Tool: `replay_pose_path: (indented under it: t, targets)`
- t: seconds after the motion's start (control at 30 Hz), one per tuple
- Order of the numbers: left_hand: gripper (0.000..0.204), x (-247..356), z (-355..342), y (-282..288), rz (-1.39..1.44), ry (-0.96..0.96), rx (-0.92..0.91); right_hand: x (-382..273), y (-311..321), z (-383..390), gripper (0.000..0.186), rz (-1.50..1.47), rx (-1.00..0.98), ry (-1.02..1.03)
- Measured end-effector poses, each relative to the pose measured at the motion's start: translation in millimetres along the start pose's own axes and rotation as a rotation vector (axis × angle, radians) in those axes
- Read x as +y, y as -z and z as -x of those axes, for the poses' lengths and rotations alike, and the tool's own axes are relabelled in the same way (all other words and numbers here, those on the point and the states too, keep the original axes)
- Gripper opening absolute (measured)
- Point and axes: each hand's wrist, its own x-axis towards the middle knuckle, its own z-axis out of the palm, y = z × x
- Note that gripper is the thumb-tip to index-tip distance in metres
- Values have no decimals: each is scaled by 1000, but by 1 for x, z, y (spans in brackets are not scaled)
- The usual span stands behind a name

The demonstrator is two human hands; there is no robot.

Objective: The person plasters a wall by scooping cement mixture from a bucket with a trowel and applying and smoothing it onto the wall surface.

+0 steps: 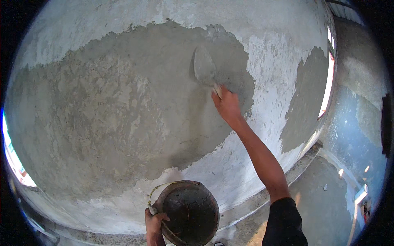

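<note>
Up at the wall (pixel 266 82), the right hand (pixel 227 105) is clamped on the trowel (pixel 204 66), whose edge could gouge the grey plaster (pixel 135 106) if tilted, while the bucket (pixel 216 213) below may tip if the left hand (pixel 154 224), clasping one side, slackens.

Head cam w/ fisheye faces nearby wall (pixel 164 94).

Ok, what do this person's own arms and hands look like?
The right grip is a gloveless hand on a bare forearm, with no watch or band visible at the wrist; a plain black sleeve covers the arm higher up. The left grip is gloveless too; any sleeve there is out of view.
</note>
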Motion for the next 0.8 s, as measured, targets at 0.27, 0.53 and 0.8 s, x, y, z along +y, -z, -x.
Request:
replay_pose_path:
  t: [0.27, 0.53, 0.8]
  targets:
    - [41, -3, 10, -3, 105, -39, -26, 24, 52, -28, 30, -176, 29, -293]
    - [44, -16, 14, 8, -60, -25, -26, 9, -7, -72, 30, -48, 288, -111]
    - [42, -21, 9, 8, -90, -102, 19, -76, 5, -47, 24, -679, -258, -217]
